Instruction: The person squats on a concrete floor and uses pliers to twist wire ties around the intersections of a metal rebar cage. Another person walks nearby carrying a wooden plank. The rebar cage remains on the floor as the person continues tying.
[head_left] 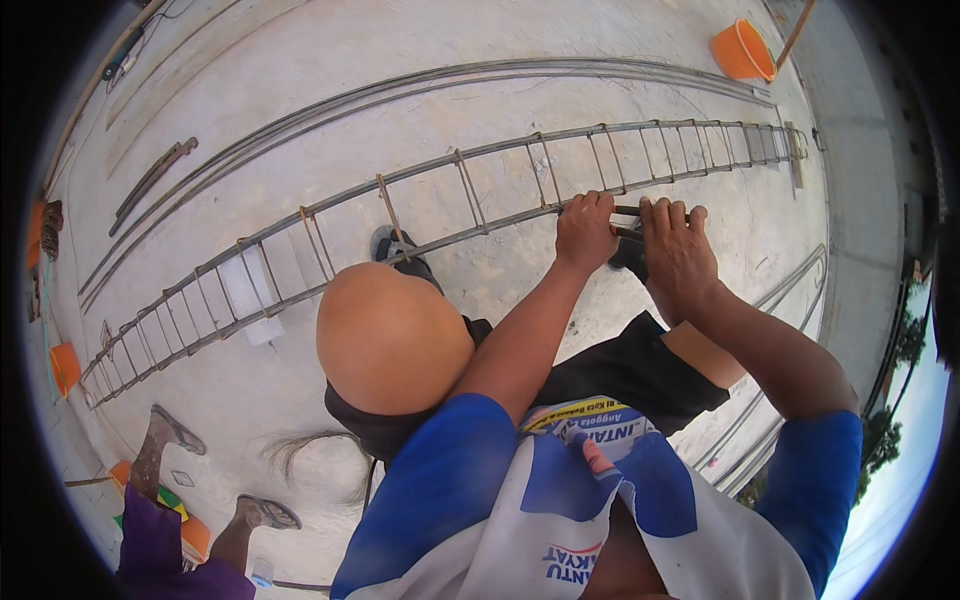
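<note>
A long ladder-shaped rebar cage (430, 243), with thin cross ties along its two sides, stretches across the floor in front of me. My left hand (587, 232) is closed at its near bar, right of the middle. Between my two hands show the dark handles of a two-handled tool (627, 210), like pincers; its head is hidden. My right hand (682, 245) wraps its fingers over the other end of these handles, just off the near bar. Dark shoes (408, 258) on my feet stand beside the cage.
Loose rebar rods (400, 83) lie beyond the cage. An orange bucket (742, 50) stands at the far right, and more rods (735, 425) lie at right. Another person's sandalled foot (268, 512) is at lower left. A short dark piece (150, 186) lies at upper left.
</note>
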